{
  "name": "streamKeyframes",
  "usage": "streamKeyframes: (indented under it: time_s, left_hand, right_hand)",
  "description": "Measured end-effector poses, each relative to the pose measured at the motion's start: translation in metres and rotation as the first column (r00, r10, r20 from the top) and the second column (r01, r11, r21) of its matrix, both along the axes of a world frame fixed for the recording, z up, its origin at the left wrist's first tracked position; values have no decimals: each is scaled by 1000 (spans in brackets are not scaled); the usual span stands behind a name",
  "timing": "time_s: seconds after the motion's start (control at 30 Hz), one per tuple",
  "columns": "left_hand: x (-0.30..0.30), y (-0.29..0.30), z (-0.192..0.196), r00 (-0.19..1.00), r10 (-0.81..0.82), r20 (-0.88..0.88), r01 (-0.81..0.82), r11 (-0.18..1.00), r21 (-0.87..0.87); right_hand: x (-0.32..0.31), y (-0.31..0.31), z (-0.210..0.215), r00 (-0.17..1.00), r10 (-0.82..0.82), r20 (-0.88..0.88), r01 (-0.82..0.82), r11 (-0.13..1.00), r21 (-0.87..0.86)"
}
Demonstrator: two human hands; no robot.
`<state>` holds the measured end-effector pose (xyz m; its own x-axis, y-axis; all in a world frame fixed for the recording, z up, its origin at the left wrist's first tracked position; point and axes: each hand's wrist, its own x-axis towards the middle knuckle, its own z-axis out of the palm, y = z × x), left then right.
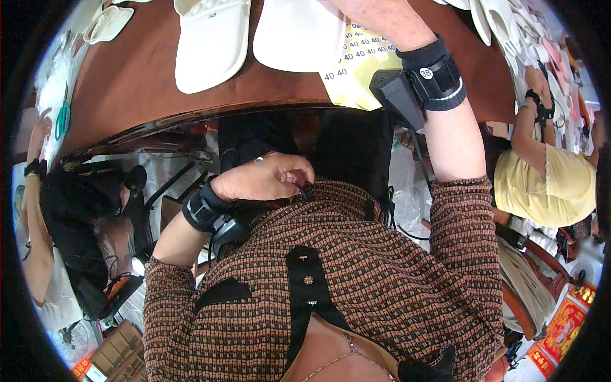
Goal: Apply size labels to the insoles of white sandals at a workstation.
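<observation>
My right hand (387, 20) reaches over the table at the upper edge of the head view, beside a white slipper (296, 38). Its fingertips run out of the picture. Under that wrist lies a yellow-backed sheet of printed stickers (355, 79), partly overhanging the table's front edge. Left of it another white slipper (211, 54) rests with a small printed mark on its insole. Low in front of my waist, my left hand (273, 176) is curled closed. Something small and dark shows by its fingertips, too unclear to name.
The brown table (133, 76) has a curved front edge. Green-handled scissors (62, 121) lie at its left side. Co-workers sit on both sides, one in a yellow top (534, 181). More white footwear parts (499, 22) are piled at the far right. Black wristbands with boxes circle both my wrists.
</observation>
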<state>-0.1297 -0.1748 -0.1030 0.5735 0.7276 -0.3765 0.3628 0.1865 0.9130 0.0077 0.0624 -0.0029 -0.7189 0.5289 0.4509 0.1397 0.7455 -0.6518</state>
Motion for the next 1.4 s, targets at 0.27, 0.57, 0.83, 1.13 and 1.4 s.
streamKeyframes:
  time_s: [0.27,0.57,0.83,1.13,1.4]
  left_hand:
    - [-8,-4,-17,941,120,317,-15,949,-314]
    - [-13,-6,-5,983,85,164,-41,967,-253]
    - [-12,1,-13,995,48,93,-25,972,-234]
    - [-10,8,-13,989,-141,46,145,983,-113]
    - [-6,8,-20,983,-175,54,182,971,-152]
  right_hand:
    - [-1,1,-3,1000,5,-11,-5,1000,30]
    - [0,3,-6,998,20,-57,-15,997,75]
    - [2,1,-1,1000,27,-12,-27,999,23]
    - [3,2,-1,999,29,-18,-28,998,54]
    - [2,-1,1,999,35,-40,-34,998,46]
